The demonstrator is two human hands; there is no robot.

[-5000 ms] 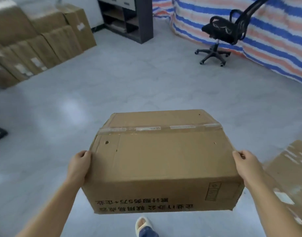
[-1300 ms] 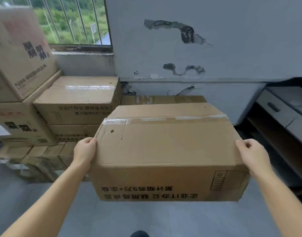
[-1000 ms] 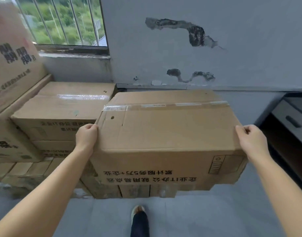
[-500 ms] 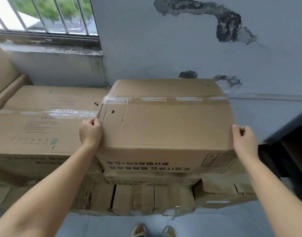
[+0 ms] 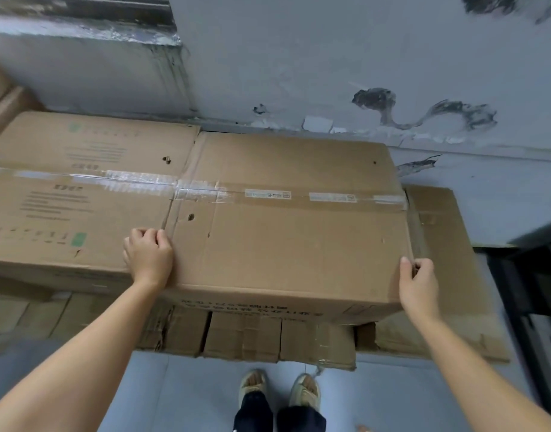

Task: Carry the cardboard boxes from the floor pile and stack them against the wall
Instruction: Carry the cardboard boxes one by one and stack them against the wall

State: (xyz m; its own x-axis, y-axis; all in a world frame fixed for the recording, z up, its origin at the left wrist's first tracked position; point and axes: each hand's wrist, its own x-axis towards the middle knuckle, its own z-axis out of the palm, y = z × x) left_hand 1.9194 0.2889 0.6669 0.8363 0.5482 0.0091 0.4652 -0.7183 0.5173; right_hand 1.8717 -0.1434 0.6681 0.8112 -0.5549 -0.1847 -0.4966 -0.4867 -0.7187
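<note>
A taped brown cardboard box lies on top of lower boxes against the grey wall. Its far edge is close to the wall and its left side touches a neighbouring box of about the same height. My left hand grips the box's near left edge, fingers curled at the seam between the two boxes. My right hand holds the near right corner with fingers curled over the side.
A flattened cardboard sheet or lower box sticks out to the right. A dark cabinet stands at the far right. A window sill runs along the upper left. My feet stand on the grey floor below the stack.
The box went forward and down onto the stack, beside the left box and close to the wall. Both hands stay on its near corners. My view has tilted downward.
</note>
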